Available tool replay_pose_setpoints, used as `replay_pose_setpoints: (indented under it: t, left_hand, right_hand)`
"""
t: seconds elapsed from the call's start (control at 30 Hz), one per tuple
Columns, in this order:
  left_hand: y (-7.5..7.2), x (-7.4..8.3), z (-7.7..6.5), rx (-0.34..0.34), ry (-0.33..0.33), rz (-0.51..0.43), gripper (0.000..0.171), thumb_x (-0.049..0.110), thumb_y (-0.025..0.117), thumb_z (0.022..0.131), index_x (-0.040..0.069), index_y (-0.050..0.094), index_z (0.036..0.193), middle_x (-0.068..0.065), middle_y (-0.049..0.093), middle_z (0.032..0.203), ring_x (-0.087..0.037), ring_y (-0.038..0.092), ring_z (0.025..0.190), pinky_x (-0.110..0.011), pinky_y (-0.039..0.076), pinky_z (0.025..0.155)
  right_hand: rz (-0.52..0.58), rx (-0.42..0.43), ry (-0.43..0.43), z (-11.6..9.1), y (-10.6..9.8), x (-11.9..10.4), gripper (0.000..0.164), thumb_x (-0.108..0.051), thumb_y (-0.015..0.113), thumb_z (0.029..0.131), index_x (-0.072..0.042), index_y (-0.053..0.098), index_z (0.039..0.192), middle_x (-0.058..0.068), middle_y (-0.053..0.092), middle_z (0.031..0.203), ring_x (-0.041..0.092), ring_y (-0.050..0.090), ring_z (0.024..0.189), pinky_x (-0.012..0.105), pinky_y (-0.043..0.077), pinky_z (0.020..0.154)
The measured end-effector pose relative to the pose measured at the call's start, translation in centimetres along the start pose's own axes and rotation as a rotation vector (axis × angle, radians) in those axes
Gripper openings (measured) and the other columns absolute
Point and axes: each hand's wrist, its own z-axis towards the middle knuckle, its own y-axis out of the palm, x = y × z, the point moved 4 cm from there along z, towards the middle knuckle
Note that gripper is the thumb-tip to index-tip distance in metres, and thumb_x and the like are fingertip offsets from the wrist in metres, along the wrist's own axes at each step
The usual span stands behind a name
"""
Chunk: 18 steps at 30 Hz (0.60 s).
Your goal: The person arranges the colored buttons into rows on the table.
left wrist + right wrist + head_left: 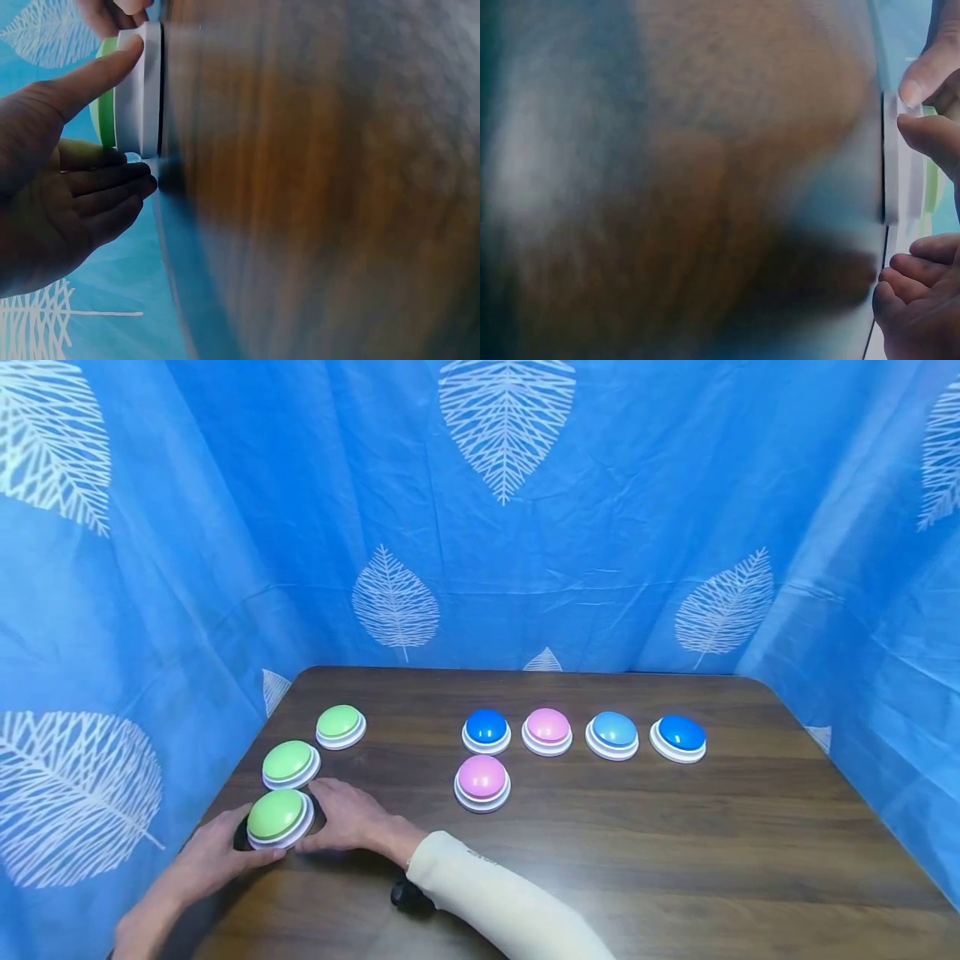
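Note:
At the table's left front, a light-green dome button on a white round base point(275, 817) sits between both hands. My left hand point(213, 853) holds its left side, thumb along the near edge of the base. In the left wrist view, that thumb point(112, 66) lies on the white base and the forefinger is at its other side. Around the right side curves my right hand point(348, 814), its thumb at the near edge close to the left thumb. The right wrist view shows its other fingers point(919, 277) spread beside the base.
Behind stand two more green buttons point(288, 763) point(339, 725). Mid-table are a dark blue button point(486, 728), pink buttons point(547, 728) point(482, 779), a light blue button point(612, 732) and another blue button point(678, 737). Blue leaf-print curtains point(525, 568) surround the wooden table point(675, 843).

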Motion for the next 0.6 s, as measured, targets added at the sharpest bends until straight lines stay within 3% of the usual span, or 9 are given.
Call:
replay_pose_setpoints:
  t: [0.2,0.6]
  left_hand:
    - [-0.05,-0.13,-0.27,0.061,0.015,0.024,0.078,0.038,0.086,0.074,-0.014,0.056,0.124,-0.028,0.064,0.113,-0.045,0.06,0.105,-0.059,0.049,0.083]
    - [-0.19,0.08,-0.2,0.086,0.005,0.058,0.076,0.036,0.086,0.075,-0.016,0.056,0.122,-0.03,0.063,0.112,-0.048,0.059,0.106,-0.06,0.048,0.086]
  right_hand:
    - [0.004,0.021,-0.01,0.46,0.71,-0.02,0.08,-0.049,0.079,0.081,-0.016,0.045,0.146,-0.007,0.05,0.142,0.003,0.046,0.127,0.016,0.038,0.101]
    - [0.0,0.066,-0.015,0.94,1.04,-0.93,0.075,-0.047,0.08,0.081,-0.018,0.048,0.142,-0.007,0.054,0.135,0.002,0.051,0.12,0.014,0.04,0.096]
